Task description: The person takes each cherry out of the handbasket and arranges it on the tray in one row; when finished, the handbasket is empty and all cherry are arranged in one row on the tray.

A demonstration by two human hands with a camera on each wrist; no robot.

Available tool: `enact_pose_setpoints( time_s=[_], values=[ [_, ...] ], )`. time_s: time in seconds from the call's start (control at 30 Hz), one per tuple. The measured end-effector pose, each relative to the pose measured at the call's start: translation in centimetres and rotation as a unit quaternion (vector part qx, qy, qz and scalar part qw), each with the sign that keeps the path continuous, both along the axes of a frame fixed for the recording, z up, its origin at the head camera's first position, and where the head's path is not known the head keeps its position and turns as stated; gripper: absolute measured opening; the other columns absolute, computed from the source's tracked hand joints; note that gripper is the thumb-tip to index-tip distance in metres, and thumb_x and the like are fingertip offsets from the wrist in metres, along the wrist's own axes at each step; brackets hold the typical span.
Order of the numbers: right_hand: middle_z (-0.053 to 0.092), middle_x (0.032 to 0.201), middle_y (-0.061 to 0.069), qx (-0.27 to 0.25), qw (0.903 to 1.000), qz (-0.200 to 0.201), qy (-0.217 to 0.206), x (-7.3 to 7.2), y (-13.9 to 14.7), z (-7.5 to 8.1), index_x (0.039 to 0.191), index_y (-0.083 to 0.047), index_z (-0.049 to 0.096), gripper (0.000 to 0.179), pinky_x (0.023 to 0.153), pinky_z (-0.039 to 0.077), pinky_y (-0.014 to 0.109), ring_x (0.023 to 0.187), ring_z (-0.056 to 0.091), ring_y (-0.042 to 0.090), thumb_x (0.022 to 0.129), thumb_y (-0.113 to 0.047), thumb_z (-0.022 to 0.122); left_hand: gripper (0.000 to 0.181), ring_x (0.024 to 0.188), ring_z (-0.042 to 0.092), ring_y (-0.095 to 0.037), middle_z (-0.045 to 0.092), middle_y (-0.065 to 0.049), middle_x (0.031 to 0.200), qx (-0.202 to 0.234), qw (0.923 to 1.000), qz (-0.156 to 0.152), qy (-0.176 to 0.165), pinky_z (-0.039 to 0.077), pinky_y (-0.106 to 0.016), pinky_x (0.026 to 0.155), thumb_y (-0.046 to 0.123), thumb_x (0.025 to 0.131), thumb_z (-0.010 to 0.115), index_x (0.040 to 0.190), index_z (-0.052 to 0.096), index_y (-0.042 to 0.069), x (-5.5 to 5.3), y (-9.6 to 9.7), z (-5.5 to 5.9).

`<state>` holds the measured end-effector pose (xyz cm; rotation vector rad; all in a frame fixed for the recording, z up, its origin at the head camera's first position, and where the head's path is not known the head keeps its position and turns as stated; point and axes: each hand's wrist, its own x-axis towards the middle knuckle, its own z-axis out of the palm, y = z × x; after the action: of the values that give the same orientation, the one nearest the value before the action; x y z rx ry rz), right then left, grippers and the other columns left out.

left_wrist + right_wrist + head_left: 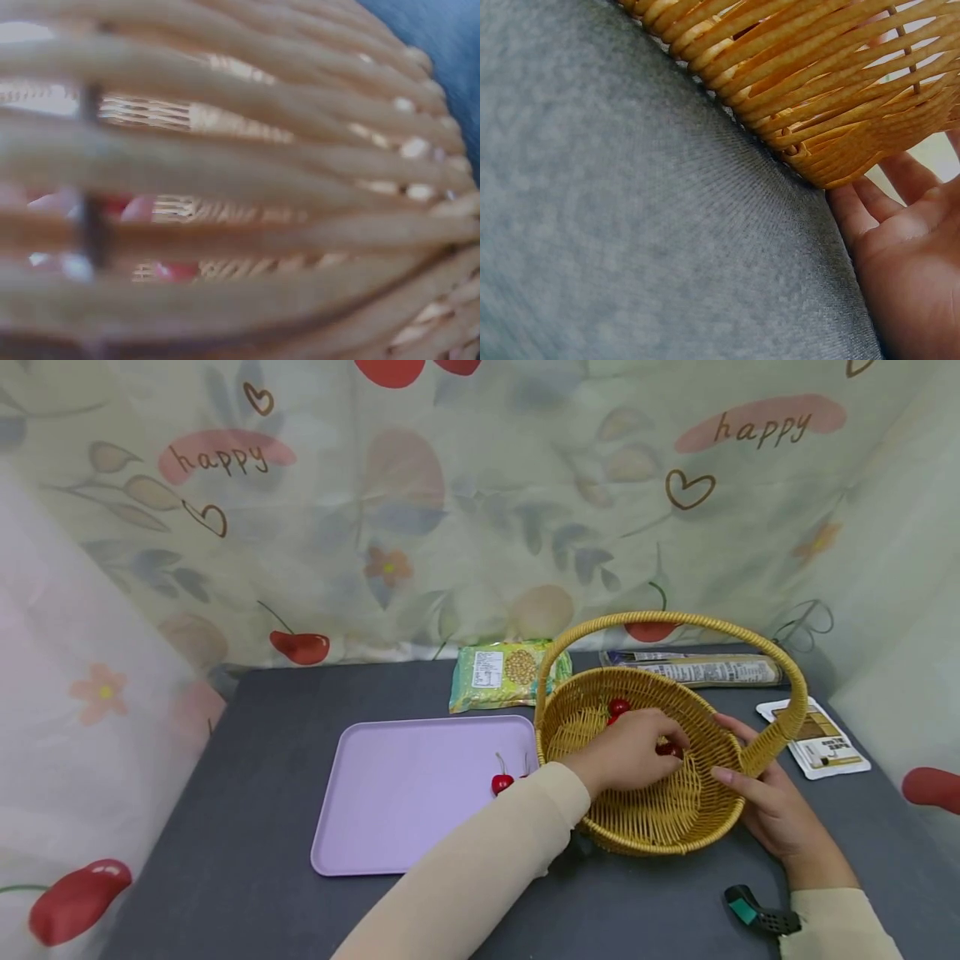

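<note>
My left hand (633,750) reaches down inside a woven basket (678,814) with a tall arched handle. Its fingertips and thumb pinch a dark red cherry (669,750), partly covered by the fingers. More red cherries (618,707) lie in the basket beyond that hand. My right hand (783,818) grips the basket's right side, thumb over the rim and fingers outside. In the right wrist view, its fingers (907,176) press against the lower wicker wall. The left wrist view is mostly blurred wicker, with red showing through the gaps.
Left of the basket lies a lilac tray (405,793) with a stemmed cherry (502,783) and another half hidden by my sleeve. Behind stand a green bean packet (487,677) and a long packet (712,669). A white packet (825,747) lies right of the basket.
</note>
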<state>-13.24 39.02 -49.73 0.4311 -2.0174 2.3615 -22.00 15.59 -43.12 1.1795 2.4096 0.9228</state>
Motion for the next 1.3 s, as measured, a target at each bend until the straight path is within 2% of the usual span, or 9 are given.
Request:
enact_pose_setpoints(
  time_s=[0.1, 0.2, 0.43, 0.53, 0.63, 0.9, 1.07, 1.13, 1.3],
  values=[
    [0.043, 0.159, 0.012, 0.0, 1.0, -0.002, 0.0, 0.0, 0.0, -0.1, 0.172, -0.01, 0.026, 0.07, 0.098, 0.057, 0.034, 0.136, 0.057, 0.019, 0.108, 0.01, 0.046, 0.023, 0.099, 0.056, -0.001, 0.059, 0.011, 0.117, 0.055, 0.9978, 0.032, -0.021, 0.046, -0.014, 0.083, 0.022, 0.108, 0.072, 0.131, 0.074, 0.018, 0.0, -0.3, 0.2],
    [0.045, 0.159, 0.011, 0.0, 1.0, -0.003, 0.004, -0.1, 0.1, -0.1, 0.171, -0.009, 0.027, 0.07, 0.098, 0.056, 0.034, 0.136, 0.057, 0.019, 0.107, 0.01, 0.046, 0.02, 0.099, 0.059, -0.001, 0.061, 0.011, 0.116, 0.116, 0.9885, 0.058, -0.078, 0.049, -0.017, 0.084, 0.02, 0.11, 0.07, 0.129, 0.072, 0.018, 0.1, -0.5, 0.4],
    [0.048, 0.158, 0.011, 0.002, 1.0, -0.005, 0.007, -0.1, 0.1, -0.2, 0.172, -0.009, 0.028, 0.07, 0.098, 0.056, 0.033, 0.137, 0.057, 0.018, 0.107, 0.011, 0.047, 0.025, 0.102, 0.069, -0.01, 0.069, 0.005, 0.119, 0.28, 0.9238, 0.082, -0.249, 0.062, -0.038, 0.083, 0.013, 0.114, 0.059, 0.136, 0.071, 0.013, 0.1, -1.2, 1.3],
    [0.047, 0.158, 0.011, 0.004, 1.0, -0.006, 0.006, -0.1, 0.1, -0.2, 0.172, -0.01, 0.028, 0.07, 0.098, 0.056, 0.033, 0.137, 0.056, 0.017, 0.108, 0.011, 0.047, 0.025, 0.1, 0.07, -0.013, 0.071, 0.001, 0.118, 0.32, 0.9018, 0.088, -0.276, 0.062, -0.034, 0.081, 0.01, 0.113, 0.061, 0.135, 0.073, 0.011, 0.0, -1.4, 1.5],
    [0.047, 0.158, 0.011, 0.005, 1.0, -0.006, 0.005, -0.1, 0.1, -0.2, 0.172, -0.01, 0.028, 0.07, 0.099, 0.056, 0.033, 0.137, 0.056, 0.017, 0.108, 0.011, 0.047, 0.023, 0.095, 0.072, -0.013, 0.072, 0.002, 0.113, 0.344, 0.8881, 0.099, -0.288, 0.06, -0.028, 0.078, 0.007, 0.108, 0.07, 0.131, 0.074, 0.008, -0.2, -1.8, 1.6],
    [0.045, 0.16, 0.012, 0.002, 1.0, -0.002, 0.001, 0.0, 0.1, -0.1, 0.171, -0.01, 0.028, 0.068, 0.1, 0.056, 0.034, 0.139, 0.055, 0.018, 0.109, 0.008, 0.048, 0.03, 0.095, 0.075, -0.014, 0.069, 0.003, 0.113, 0.361, 0.8792, 0.087, -0.298, 0.063, -0.037, 0.084, 0.002, 0.103, 0.077, 0.132, 0.069, 0.004, 0.1, -3.2, 1.9],
    [0.046, 0.16, 0.012, 0.002, 1.0, -0.006, 0.001, 0.0, 0.0, -0.1, 0.172, -0.01, 0.028, 0.069, 0.098, 0.057, 0.035, 0.139, 0.055, 0.019, 0.108, 0.009, 0.048, 0.031, 0.091, 0.068, -0.012, 0.071, 0.007, 0.112, 0.34, 0.9031, 0.079, -0.25, 0.061, -0.034, 0.085, 0.006, 0.102, 0.079, 0.132, 0.075, 0.011, 1.2, -4.9, 1.8],
    [0.046, 0.159, 0.012, 0.001, 1.0, -0.007, 0.003, 0.0, 0.0, -0.1, 0.172, -0.01, 0.027, 0.07, 0.098, 0.057, 0.035, 0.138, 0.056, 0.019, 0.107, 0.01, 0.048, 0.03, 0.092, 0.067, -0.009, 0.071, 0.008, 0.113, 0.34, 0.9056, 0.077, -0.242, 0.058, -0.028, 0.083, 0.006, 0.101, 0.08, 0.131, 0.076, 0.01, 1.7, -5.6, 1.7],
    [0.047, 0.159, 0.011, -0.006, 0.9999, -0.003, 0.008, 0.0, 0.0, -0.1, 0.172, -0.009, 0.027, 0.071, 0.096, 0.058, 0.035, 0.138, 0.056, 0.018, 0.107, 0.013, 0.047, 0.03, 0.103, 0.073, -0.012, 0.072, 0.005, 0.119, 0.363, 0.8794, 0.078, -0.298, 0.059, -0.027, 0.088, 0.0, 0.098, 0.081, 0.127, 0.075, 0.006, 3.1, -7.4, 1.4]
  ],
)
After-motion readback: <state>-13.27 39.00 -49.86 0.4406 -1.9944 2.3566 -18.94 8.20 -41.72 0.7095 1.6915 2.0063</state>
